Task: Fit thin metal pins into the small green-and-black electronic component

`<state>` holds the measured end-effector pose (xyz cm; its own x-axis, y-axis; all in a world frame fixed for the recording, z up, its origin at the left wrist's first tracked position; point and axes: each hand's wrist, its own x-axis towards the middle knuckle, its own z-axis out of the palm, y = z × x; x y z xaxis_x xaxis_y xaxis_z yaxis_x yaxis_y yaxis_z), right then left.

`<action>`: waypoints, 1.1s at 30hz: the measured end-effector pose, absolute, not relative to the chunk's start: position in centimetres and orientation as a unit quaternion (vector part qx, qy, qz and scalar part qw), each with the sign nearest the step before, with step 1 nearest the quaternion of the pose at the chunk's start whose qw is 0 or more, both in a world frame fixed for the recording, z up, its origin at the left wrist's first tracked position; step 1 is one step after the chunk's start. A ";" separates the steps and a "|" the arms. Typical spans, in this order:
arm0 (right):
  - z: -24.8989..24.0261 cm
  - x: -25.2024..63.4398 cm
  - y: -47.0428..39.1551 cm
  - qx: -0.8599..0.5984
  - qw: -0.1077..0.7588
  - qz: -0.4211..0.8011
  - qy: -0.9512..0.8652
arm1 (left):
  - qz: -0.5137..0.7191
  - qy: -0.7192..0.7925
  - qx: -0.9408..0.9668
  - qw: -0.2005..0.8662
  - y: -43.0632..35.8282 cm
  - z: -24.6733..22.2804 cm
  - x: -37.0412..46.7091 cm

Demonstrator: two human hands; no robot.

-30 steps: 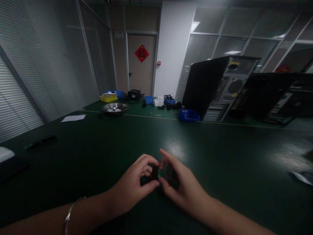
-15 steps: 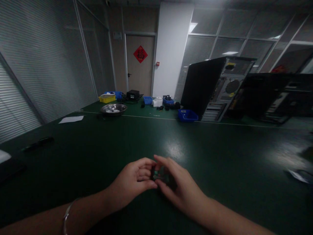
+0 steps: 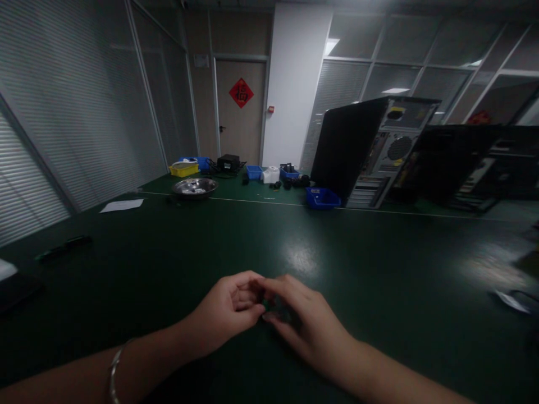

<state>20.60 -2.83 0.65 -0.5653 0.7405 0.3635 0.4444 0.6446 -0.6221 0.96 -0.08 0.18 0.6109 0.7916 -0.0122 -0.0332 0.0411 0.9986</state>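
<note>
Above the green table (image 3: 236,241), my left hand (image 3: 238,303) and my right hand (image 3: 305,314) meet at the fingertips near the bottom middle. Between them is a small, dark green object (image 3: 266,304), mostly covered by the fingers and too blurred to name. My left hand curls its fingers and thumb around the object's left side. On the right side, my right hand's bent fingers and thumb reach to it. A thin bangle (image 3: 113,373) circles my left wrist.
A metal bowl (image 3: 195,189), a yellow bin (image 3: 184,169) and a blue bin (image 3: 322,198) stand farther back. A computer case (image 3: 353,151) rises behind the blue bin. Paper (image 3: 122,206) and a dark green strip (image 3: 63,248) lie left; a silvery item (image 3: 511,301) lies right.
My left hand has shifted slightly left. My right hand's fingers have moved left and closed in over the small object, which shows less now.
</note>
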 end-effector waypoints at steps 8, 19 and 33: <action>0.4 20.4 -2.8 -0.350 0.375 0.245 -0.823 | 0.321 0.329 0.651 0.604 -0.1 0.0 1.0; 0.1 20.2 -2.5 -0.380 0.385 0.240 -0.806 | 0.339 0.317 0.655 0.596 -0.4 -0.3 0.9; -0.1 20.2 -2.2 -0.419 0.397 0.254 -0.776 | 0.357 0.312 0.599 0.645 0.1 -0.5 0.9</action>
<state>20.24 -2.16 -0.11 -0.3340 0.8518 0.4035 0.4490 0.5202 -0.7265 0.89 0.05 -0.46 0.5511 0.8340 0.0253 -0.0864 0.0269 0.9959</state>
